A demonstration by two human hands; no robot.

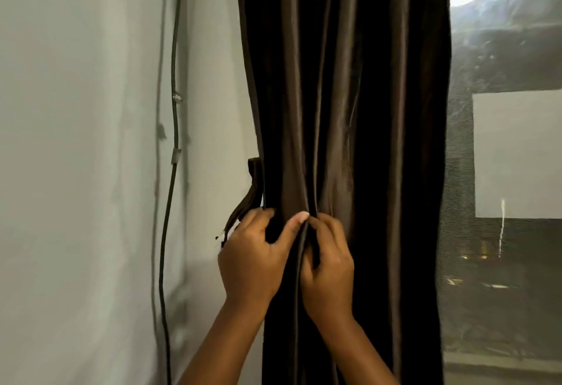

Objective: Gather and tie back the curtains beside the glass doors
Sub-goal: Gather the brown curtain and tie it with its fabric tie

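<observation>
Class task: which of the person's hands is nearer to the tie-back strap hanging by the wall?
Left. The left hand touches the tie-back strap at the curtain's edge; the right hand grips folds farther right.

Single head view, worn at eye height, facing forward and a little down, very close to the curtain (pixel 349 111) filling the middle. Wall (pixel 76 141) on the left, glass (pixel 511 141) on the right, both hands at the lower centre, forearms entering from below.

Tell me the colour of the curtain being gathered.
Dark brown with a satin sheen, plain; the curtain shows best in the head view.
</observation>
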